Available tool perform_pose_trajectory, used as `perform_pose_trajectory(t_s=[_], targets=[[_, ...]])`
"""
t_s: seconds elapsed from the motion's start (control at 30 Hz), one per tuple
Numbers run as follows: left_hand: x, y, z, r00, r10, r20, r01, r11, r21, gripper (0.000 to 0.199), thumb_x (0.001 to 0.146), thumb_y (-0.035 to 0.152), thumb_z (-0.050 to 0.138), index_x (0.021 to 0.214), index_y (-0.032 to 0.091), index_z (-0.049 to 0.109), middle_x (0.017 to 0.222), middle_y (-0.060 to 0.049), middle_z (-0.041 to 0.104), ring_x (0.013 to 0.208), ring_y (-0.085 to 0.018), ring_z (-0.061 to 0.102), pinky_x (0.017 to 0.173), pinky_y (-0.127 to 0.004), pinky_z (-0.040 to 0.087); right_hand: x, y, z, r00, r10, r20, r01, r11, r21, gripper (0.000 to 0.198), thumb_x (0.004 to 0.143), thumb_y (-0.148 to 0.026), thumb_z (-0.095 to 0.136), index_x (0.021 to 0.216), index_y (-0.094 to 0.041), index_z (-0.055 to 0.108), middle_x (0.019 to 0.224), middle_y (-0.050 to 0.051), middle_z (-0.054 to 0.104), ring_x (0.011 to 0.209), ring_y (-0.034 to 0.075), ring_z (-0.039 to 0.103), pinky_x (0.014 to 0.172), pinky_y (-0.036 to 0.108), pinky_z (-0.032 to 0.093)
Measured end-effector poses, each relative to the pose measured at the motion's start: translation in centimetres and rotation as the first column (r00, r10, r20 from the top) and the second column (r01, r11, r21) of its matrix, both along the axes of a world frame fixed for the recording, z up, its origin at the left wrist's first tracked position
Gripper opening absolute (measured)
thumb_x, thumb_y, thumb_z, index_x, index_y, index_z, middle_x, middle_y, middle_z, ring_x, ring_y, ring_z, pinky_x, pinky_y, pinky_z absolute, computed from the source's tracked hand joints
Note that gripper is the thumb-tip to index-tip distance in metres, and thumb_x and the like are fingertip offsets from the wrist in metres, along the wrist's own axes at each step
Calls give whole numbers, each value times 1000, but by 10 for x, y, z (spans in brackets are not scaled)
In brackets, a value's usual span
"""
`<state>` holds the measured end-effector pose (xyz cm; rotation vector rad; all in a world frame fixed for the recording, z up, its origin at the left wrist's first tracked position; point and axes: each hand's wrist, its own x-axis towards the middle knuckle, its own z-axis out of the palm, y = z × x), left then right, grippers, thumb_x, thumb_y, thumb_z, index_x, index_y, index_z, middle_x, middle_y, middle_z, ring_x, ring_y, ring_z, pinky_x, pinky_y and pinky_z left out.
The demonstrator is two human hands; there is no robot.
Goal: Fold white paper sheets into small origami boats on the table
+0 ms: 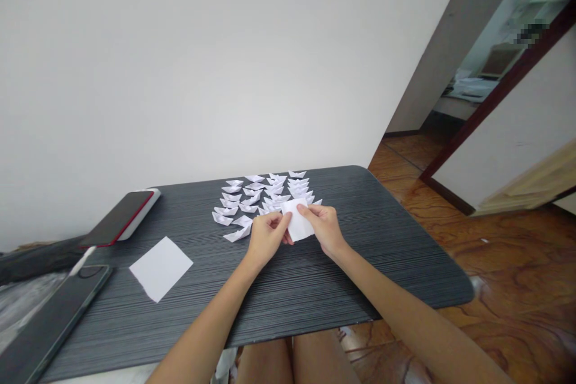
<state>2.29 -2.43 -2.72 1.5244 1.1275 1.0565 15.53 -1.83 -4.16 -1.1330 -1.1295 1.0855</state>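
Between both hands, above the dark table, is a small folded piece of white paper. My left hand pinches its left edge, thumb on the near face and fingers behind. At its upper right, my right hand grips it with the thumb pressed on top. Just beyond the hands stand several white paper boats in rough rows; the hands and the held paper hide some of them. One paper boat lies close to my left hand.
A flat square sheet of white paper lies on the left of the table. Further left are a phone, a white cable and a dark flat device with a red edge. A white wall rises behind the table.
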Motion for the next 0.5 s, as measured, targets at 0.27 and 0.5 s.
perform_pose_trajectory(t_s=[0.27, 0.5], targets=[[4, 0, -1, 968, -152, 200, 195, 956, -221, 26, 67, 34, 60, 64, 11, 48, 53, -6, 63, 48, -17, 62, 44, -23, 47, 3, 2, 4, 993, -109, -40, 108, 994, -23, 30, 64, -42, 59, 58, -12, 62, 49, 0, 55, 43, 10, 44, 41, 22, 34], [7, -6, -4, 944, -183, 274, 252, 937, -243, 24, 63, 28, 65, 68, 10, 50, 58, -6, 64, 52, -17, 63, 51, -25, 49, 10, 8, 5, 978, -182, -105, 183, 983, 3, 31, 62, -43, 61, 63, -11, 63, 51, 1, 56, 45, 11, 46, 42, 22, 35]])
